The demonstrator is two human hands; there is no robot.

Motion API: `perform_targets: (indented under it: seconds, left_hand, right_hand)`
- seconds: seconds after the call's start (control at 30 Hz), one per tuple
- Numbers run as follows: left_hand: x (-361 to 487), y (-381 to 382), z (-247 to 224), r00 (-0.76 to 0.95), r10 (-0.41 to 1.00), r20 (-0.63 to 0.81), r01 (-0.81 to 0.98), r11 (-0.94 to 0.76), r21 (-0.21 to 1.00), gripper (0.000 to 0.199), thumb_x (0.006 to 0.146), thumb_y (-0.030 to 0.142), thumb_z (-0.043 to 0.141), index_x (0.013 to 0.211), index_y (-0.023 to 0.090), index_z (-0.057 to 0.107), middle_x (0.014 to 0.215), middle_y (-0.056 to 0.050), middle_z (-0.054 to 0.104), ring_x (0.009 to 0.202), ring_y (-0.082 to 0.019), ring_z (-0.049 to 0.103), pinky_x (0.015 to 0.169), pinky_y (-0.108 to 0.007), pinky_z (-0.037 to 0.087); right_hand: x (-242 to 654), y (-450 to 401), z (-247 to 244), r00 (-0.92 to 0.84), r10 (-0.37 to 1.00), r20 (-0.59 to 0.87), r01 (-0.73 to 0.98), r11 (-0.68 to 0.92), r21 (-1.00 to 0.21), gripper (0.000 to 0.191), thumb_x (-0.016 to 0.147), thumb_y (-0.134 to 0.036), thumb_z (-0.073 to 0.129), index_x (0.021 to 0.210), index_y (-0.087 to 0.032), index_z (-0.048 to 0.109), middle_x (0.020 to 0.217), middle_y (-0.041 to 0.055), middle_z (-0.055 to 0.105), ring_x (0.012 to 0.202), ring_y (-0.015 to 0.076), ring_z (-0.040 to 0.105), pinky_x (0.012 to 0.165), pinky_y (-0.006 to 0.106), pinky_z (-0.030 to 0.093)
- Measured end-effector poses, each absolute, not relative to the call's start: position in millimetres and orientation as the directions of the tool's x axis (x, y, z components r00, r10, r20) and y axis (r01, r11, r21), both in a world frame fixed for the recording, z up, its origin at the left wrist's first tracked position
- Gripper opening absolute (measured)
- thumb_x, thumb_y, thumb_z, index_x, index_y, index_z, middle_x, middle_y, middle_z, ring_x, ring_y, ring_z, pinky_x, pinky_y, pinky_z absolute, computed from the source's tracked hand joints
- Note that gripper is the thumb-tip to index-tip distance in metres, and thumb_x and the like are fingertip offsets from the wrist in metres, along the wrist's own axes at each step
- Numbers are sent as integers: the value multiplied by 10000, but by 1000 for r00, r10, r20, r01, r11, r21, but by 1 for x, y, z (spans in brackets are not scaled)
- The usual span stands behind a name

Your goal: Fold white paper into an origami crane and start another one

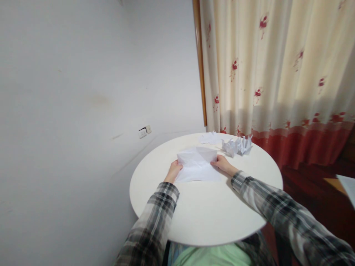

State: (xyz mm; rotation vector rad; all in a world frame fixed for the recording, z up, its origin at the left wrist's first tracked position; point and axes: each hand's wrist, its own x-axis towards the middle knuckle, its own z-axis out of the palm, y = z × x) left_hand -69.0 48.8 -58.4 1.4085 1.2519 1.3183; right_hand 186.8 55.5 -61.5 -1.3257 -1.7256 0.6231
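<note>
A creased sheet of white paper is held over the round white table, its upper part raised and its lower edge near the tabletop. My left hand pinches the sheet's left edge. On the opposite side, my right hand grips the right edge between thumb and fingers. Behind my right hand stand several folded white paper shapes with pointed tips, close together.
More white paper lies at the table's far edge. A pale wall with a socket borders the left side. Behind the table hangs a flowered curtain. Another surface with paper shows at the far right.
</note>
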Motion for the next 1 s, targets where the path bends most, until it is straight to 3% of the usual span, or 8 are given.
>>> perform_targets:
  seconds: [0.27, 0.5, 0.73, 1.0]
  left_hand:
    - [-68, 48, -58, -31, 976, 216, 151, -209, 966, 287, 507, 35, 455, 751, 117, 583, 692, -24, 660, 638, -166, 601, 602, -257, 467]
    - [-70, 52, -60, -71, 980, 188, 161, -175, 971, 239, 501, 52, 470, 702, 123, 579, 646, -21, 646, 579, -158, 586, 574, -253, 455]
    - [-70, 54, -61, -104, 970, 220, 165, -201, 965, 184, 494, 58, 499, 640, 126, 588, 612, -9, 630, 597, -159, 575, 591, -254, 445]
    - [-70, 51, -61, -98, 962, 254, 156, -237, 959, 145, 502, 76, 520, 619, 123, 590, 609, -6, 626, 594, -154, 572, 599, -257, 440]
  right_hand:
    - [187, 56, -60, -41, 945, 325, 522, 297, -799, 203, 547, -182, 592, 725, -97, 640, 716, 61, 652, 640, 175, 557, 576, 255, 432]
    - [188, 60, -64, -82, 915, 394, 466, 385, -797, 165, 530, -184, 579, 676, -122, 623, 706, 43, 646, 653, 173, 548, 629, 266, 423]
    - [185, 60, -67, -65, 898, 435, 425, 420, -802, 80, 559, -214, 519, 539, -142, 548, 540, 2, 569, 561, 134, 511, 562, 225, 385]
    - [189, 56, -64, -81, 861, 502, 398, 490, -776, 98, 580, -226, 531, 562, -140, 575, 592, 27, 607, 604, 147, 541, 621, 251, 404]
